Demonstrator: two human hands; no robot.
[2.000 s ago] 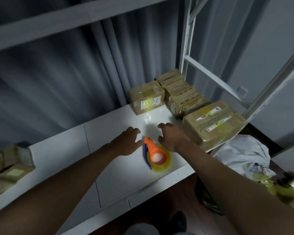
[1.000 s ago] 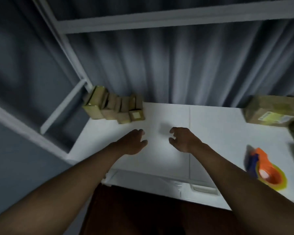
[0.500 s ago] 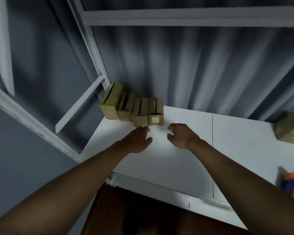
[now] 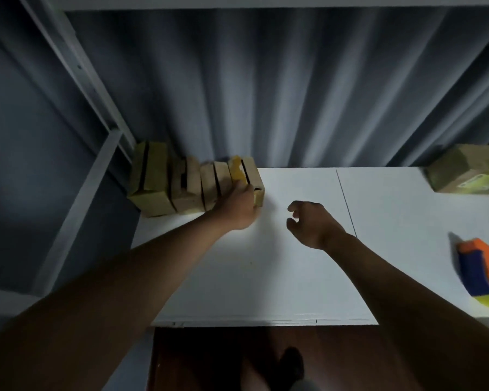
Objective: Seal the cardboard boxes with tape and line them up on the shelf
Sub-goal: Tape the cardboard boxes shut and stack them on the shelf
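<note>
Several small open cardboard boxes (image 4: 187, 187) stand in a row at the back left corner of the white shelf (image 4: 294, 277). My left hand (image 4: 237, 207) reaches over the front of the rightmost box (image 4: 253, 176), with fingers laid over its top and yellow-taped flap, gripping it. Just to the right, above the bare shelf, my right hand (image 4: 311, 221) hovers with loosely curled fingers and holds nothing. An orange and blue tape dispenser (image 4: 480, 275) with yellowish tape lies at the right edge.
A larger taped cardboard box (image 4: 469, 170) sits at the back right. Grey metal shelf uprights (image 4: 79, 66) frame the left side, and a grey curtain (image 4: 266, 94) hangs behind. An upper shelf runs overhead. Dark brown floor (image 4: 209, 359) shows below the front edge.
My view swung left from the taped boxes and dispenser to the row of small boxes. My left hand reached forward and took hold of the rightmost box; my right hand stayed beside it.
</note>
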